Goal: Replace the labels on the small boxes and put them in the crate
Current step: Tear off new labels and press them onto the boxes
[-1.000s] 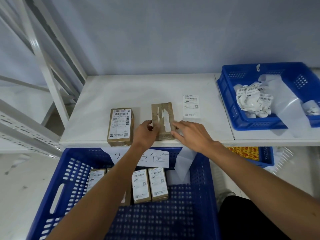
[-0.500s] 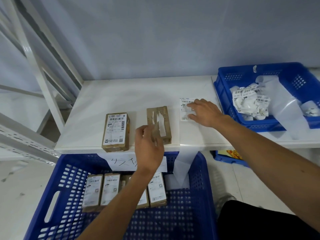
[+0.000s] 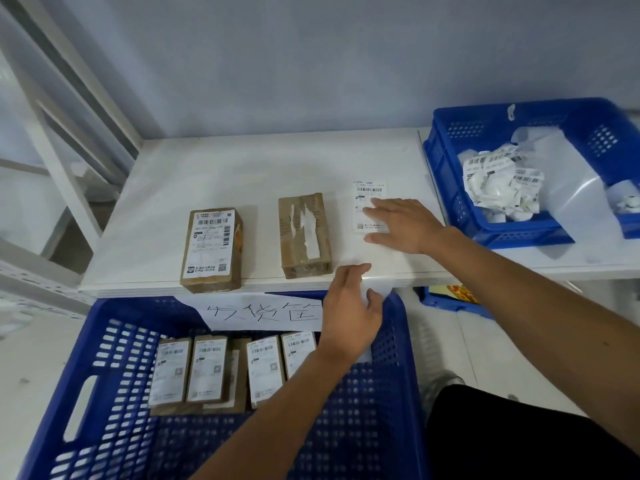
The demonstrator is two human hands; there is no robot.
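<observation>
With its old label torn off, the bare box [image 3: 304,233] lies flat at the middle of the white tabletop [image 3: 242,168], paper scraps stuck to its top. At its 9 o'clock, apart from it, lies a labelled box [image 3: 213,249] at the front edge. At its 3 o'clock a fresh label [image 3: 369,202] lies flat on a clear liner [image 3: 356,252], which runs toward 6 o'clock and hangs over the front edge.

Right hand [image 3: 405,225]: fingers straight and spread, palm down, fingertips resting on the label; it grasps nothing. Left hand [image 3: 349,306]: at the tabletop's front edge, at 5 o'clock of the bare box, fingers loosely bent against the liner; whether it pinches the liner cannot be told.

At 6 o'clock, below the tabletop, a blue crate [image 3: 104,341] holds a row of boxes [image 3: 207,368], labels up; a handwritten sign [image 3: 263,313] hangs on its far rim. At 3 o'clock a blue bin [image 3: 450,161] holds crumpled scraps [image 3: 502,181].
</observation>
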